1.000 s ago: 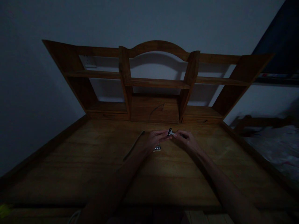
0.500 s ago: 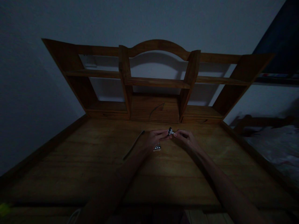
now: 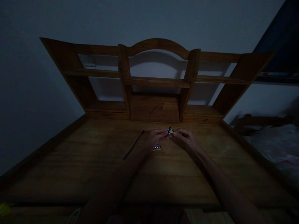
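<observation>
Between my two hands, above the wooden desktop, is a small black-and-white object [image 3: 170,131], too small and dark to name. My left hand [image 3: 157,138] pinches its left side, with fingers pointing right. The fingertips of my right hand [image 3: 186,137] are closed on its right end. Just below my left hand a small dark strip with bright spots [image 3: 157,147] lies on the desk, partly covered by that hand. A thin, long grey strip [image 3: 134,145] rests on the desk to the left of my left forearm.
A wooden hutch [image 3: 156,82] with shelves and small drawers stands along the back of the desk [image 3: 98,155]. Raised wooden rims [image 3: 257,155] border its sides. A whitish, bag-like heap [image 3: 275,146] is beyond the right edge. Something yellow [image 3: 5,209] shows at bottom left.
Both hands keep their grip on the small object, almost still. The view has shifted very slightly.
</observation>
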Tool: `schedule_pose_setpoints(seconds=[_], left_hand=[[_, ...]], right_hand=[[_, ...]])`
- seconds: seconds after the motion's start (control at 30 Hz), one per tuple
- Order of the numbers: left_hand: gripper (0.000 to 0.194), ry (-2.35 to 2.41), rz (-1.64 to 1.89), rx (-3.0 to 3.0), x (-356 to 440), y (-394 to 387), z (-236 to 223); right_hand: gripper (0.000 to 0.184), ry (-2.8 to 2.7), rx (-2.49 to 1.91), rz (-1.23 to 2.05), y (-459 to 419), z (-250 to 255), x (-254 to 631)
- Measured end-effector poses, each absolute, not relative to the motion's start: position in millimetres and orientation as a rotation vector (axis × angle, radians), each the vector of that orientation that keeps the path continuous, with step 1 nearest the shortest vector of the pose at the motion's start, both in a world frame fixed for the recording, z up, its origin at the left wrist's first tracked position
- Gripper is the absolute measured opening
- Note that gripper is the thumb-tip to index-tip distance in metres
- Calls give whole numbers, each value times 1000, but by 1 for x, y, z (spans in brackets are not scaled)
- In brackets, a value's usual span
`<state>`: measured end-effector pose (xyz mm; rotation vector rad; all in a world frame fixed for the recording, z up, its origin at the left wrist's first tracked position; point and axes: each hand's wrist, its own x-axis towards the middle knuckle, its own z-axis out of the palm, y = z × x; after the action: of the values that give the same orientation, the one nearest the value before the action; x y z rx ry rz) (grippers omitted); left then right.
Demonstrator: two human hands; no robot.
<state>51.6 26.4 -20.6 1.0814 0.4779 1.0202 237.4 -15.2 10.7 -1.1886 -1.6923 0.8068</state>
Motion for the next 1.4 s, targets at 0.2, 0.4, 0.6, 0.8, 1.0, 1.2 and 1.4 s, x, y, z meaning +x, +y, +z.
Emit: schedule_pose_setpoints(seconds=[0.2,0.4,0.6,0.8,1.0,1.2,1.4], left_hand=[[35,516,1003,1107,50,25,-19],[32,503,1008,1116,50,25,-17],[35,536,999,1155,49,26,-16],[35,543,993,1203,48,22,-11],[35,585,997,1277,46,22,-10],[34,573,997,1304,45,21,-8],[38,589,1003,1285,46,22,-11]], right_hand=[[36,-1687,-1222,834,-16,10,238],[35,-1700,-1193,826,-16,12,238],[36,-1729,-1196,829,-14,12,240],[35,-1732,-1193,826,-13,10,242],[36,-1730,-1189,873,-12,10,243],[40,-1653,-1233,987,-9,3,246],[38,-1634,-1204,1020,-10,3,247]])
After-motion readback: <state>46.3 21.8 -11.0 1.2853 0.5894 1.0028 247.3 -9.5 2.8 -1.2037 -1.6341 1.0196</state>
